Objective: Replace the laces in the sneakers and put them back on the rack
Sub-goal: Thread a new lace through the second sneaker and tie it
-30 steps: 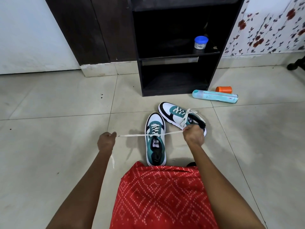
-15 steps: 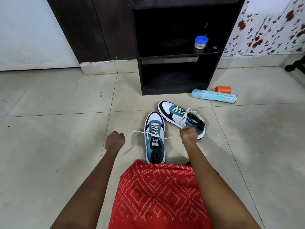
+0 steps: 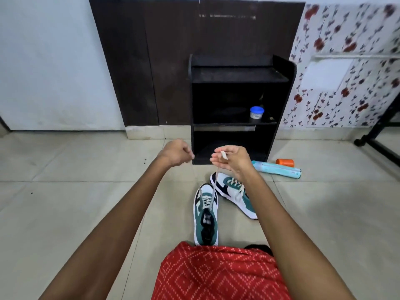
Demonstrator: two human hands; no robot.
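Both hands have risen from floor level and drawn close together; the lace (image 3: 215, 180), stretched sideways half a second ago, now runs upward. The left hand (image 3: 176, 153) is clenched on one strand, which shows only faintly. The near sneaker (image 3: 206, 215), white, teal and black, stands flat on the floor (image 3: 65, 213), toe toward the black rack (image 3: 238, 79), unmoved. The right hand (image 3: 232, 160) pinches the other lace end. The second sneaker (image 3: 234, 194) lies angled just beside the first one, laced.

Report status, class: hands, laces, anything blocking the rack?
Left hand and right hand raised, pinching lace ends. Near sneaker on floor, untied. Jar on rack's middle shelf.
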